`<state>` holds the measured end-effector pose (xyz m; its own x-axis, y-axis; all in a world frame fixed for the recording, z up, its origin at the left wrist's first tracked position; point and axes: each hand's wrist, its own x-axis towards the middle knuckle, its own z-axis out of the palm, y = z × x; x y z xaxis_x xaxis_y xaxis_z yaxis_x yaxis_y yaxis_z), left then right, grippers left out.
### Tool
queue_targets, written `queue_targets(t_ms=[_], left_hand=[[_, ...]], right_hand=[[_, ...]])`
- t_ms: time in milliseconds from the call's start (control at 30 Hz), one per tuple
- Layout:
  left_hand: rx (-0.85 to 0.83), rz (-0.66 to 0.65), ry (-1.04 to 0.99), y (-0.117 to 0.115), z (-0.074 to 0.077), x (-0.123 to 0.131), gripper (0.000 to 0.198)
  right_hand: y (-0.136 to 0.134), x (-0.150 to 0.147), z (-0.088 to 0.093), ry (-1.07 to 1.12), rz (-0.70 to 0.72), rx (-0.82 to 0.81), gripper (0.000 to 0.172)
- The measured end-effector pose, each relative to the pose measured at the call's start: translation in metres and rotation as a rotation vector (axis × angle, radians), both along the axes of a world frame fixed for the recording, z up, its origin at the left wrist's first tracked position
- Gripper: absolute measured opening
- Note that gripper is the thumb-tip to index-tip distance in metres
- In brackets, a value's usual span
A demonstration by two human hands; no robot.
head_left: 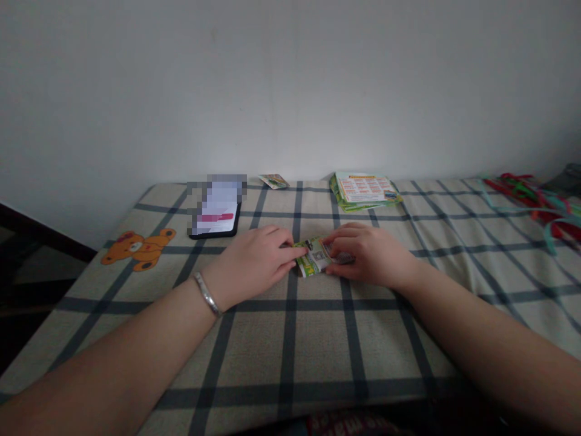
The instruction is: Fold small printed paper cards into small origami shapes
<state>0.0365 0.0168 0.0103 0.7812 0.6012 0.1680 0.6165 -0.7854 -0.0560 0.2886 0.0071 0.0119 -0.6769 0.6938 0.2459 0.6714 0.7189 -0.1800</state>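
A small folded green printed paper (314,257) lies on the checked cloth in the middle of the table. My left hand (254,260), a silver bracelet on its wrist, presses on the paper's left end with curled fingers. My right hand (367,254) holds the paper's right end, fingers bent down over it. Both hands rest on the tabletop and meet at the paper.
A phone (216,213) with a lit screen lies behind my left hand. A stack of green and orange leaflets (364,191) sits at the back by the wall, with one small folded piece (274,180) to its left. Red and green ribbons (538,203) lie at the far right. A bear print (137,247) marks the cloth at left.
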Motion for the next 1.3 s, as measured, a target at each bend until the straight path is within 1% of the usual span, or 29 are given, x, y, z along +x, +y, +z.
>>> queue_targets(t_ms=[100,267,633,767,867,1033,1200,1300], left_hand=[[0.015,0.017,-0.009,-0.002,-0.001,0.002,0.027],[0.008,0.024,-0.021,-0.002,-0.002,0.003,0.027],[0.03,0.036,-0.035,-0.004,-0.004,0.005,0.025],[0.024,0.054,-0.03,-0.005,-0.003,0.007,0.026],[0.024,0.061,-0.022,-0.005,-0.003,0.007,0.027],[0.046,0.049,-0.03,-0.005,-0.004,0.007,0.027],[0.046,0.04,-0.05,-0.004,-0.005,0.007,0.027],[0.034,0.045,-0.054,-0.003,-0.005,0.007,0.028]], right_hand=[[0.001,0.002,0.001,-0.019,0.004,-0.005,0.022],[0.002,0.003,0.0,-0.021,0.031,-0.027,0.028],[0.002,0.003,0.0,0.009,0.041,-0.021,0.025],[0.002,0.007,0.0,-0.031,-0.024,0.007,0.028],[0.001,0.011,0.001,-0.077,-0.073,0.021,0.027],[0.0,0.013,0.003,-0.096,-0.099,0.038,0.024],[0.002,0.012,0.003,-0.077,-0.117,0.036,0.03],[0.003,0.012,0.002,-0.072,-0.119,0.032,0.029]])
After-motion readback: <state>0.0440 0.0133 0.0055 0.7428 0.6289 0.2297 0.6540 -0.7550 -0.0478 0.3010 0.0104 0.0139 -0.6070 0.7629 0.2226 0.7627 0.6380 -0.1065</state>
